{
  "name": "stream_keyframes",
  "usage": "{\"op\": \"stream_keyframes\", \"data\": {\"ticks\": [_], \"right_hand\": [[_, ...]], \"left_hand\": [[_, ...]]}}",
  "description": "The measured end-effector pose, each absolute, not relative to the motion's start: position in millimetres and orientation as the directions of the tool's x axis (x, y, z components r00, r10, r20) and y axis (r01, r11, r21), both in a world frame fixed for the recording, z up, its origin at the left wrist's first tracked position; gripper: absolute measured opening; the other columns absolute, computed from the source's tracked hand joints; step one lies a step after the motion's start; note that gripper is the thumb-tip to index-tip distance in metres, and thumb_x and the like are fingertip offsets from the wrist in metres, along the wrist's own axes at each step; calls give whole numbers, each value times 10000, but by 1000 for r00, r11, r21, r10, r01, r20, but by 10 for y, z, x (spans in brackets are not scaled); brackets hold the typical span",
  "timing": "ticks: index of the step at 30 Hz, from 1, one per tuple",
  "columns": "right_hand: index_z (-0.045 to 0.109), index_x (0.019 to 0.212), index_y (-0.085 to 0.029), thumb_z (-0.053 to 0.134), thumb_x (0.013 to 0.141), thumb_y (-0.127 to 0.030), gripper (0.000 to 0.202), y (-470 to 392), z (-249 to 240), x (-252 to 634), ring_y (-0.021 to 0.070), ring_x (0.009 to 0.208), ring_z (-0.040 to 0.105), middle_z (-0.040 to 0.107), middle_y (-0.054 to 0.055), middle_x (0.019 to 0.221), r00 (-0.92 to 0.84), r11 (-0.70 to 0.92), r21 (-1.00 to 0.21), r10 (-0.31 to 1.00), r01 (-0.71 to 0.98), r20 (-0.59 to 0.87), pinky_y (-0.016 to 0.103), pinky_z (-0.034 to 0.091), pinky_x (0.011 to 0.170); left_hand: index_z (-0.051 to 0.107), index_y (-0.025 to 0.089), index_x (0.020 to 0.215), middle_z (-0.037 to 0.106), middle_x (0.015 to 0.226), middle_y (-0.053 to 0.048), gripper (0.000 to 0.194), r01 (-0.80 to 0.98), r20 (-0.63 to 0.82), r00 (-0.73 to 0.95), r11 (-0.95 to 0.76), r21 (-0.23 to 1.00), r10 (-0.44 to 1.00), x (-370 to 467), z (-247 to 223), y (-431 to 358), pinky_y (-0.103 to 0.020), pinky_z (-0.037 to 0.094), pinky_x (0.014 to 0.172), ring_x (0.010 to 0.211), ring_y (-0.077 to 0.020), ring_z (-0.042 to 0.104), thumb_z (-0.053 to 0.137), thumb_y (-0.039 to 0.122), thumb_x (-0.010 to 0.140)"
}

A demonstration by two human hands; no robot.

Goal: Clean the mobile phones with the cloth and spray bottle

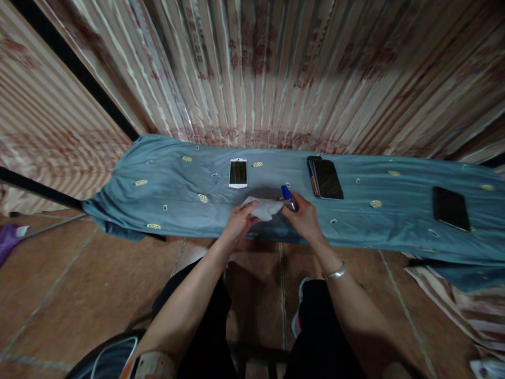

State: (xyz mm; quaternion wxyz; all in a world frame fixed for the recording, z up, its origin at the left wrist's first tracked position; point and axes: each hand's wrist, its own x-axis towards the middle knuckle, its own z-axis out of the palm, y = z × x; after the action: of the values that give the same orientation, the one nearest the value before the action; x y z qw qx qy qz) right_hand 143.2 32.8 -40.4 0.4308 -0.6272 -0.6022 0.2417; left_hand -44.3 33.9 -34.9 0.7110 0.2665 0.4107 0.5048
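Note:
Between my hands, over the front of the cloth-covered table, a thin white wipe [265,208] is stretched out. My left hand [241,220] pinches its left end between thumb and fingers. Wrapped in my right hand [303,215] is a small clear spray bottle [290,200] with a blue top, tilted to the left beside the wipe's right end. Whether the right fingers also grip the wipe, I cannot tell. Behind the wipe a white smartphone [238,173] lies with its dark screen up.
A teal patterned cloth [177,181] covers the long narrow table. Right of centre lie stacked dark devices [329,179], and another dark device [452,209] is at the far right. Pleated curtains [252,68] hang behind. A dark metal bar [43,189] stands left.

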Motion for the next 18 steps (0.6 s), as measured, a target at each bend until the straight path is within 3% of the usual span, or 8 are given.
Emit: {"op": "stream_keyframes", "data": {"ticks": [4, 6, 8, 11, 15, 18], "right_hand": [[706, 957, -182, 663, 739, -445, 345, 351, -391, 1479, 204, 670, 627, 725, 40, 770, 287, 47, -893, 938, 448, 193, 322, 474, 651], [700, 925, -190, 727, 690, -487, 379, 356, -367, 1492, 184, 622, 620, 721, 25, 730, 331, 18, -959, 937, 283, 115, 309, 481, 608], [700, 907, -202, 804, 619, -504, 431, 342, -335, 1473, 173, 622, 649, 741, 24, 749, 245, -33, -999, 969, 40, -22, 293, 504, 584], [725, 862, -206, 889, 545, -453, 434, 300, -293, 1393, 188, 738, 727, 773, 35, 807, 14, -192, -953, 980, -232, -201, 275, 565, 632], [741, 775, -211, 913, 523, -335, 329, 272, -286, 1309, 184, 830, 751, 776, 9, 790, -94, -305, -861, 951, -406, -293, 281, 609, 786], [739, 768, -219, 900, 549, -304, 285, 285, -315, 1303, 179, 854, 754, 783, 3, 832, -125, -324, -814, 945, -482, -302, 277, 614, 817]], "left_hand": [[713, 135, 838, 772, 795, -68, 176, -580, -336, 156, 362, 730, 929, -427, -247, 330, -401, 561, 915, 877, -233, 744, 772, 252, 720], [708, 138, 836, 773, 804, -64, 154, -600, -345, 128, 350, 719, 930, -425, -238, 341, -399, 547, 940, 880, -220, 743, 765, 237, 733], [703, 135, 835, 771, 807, -67, 159, -600, -348, 113, 344, 723, 931, -422, -244, 347, -391, 538, 944, 880, -217, 742, 770, 239, 735], [702, 132, 829, 768, 803, -70, 175, -588, -341, 115, 341, 734, 933, -411, -254, 339, -380, 535, 926, 876, -222, 740, 781, 244, 721], [709, 133, 832, 775, 836, -76, 226, -581, -305, 130, 321, 748, 944, -389, -269, 325, -368, 527, 919, 903, -228, 732, 805, 267, 677], [723, 139, 841, 778, 863, -73, 315, -571, -264, 119, 283, 771, 957, -377, -305, 330, -354, 515, 916, 929, -231, 723, 846, 315, 611]]}}
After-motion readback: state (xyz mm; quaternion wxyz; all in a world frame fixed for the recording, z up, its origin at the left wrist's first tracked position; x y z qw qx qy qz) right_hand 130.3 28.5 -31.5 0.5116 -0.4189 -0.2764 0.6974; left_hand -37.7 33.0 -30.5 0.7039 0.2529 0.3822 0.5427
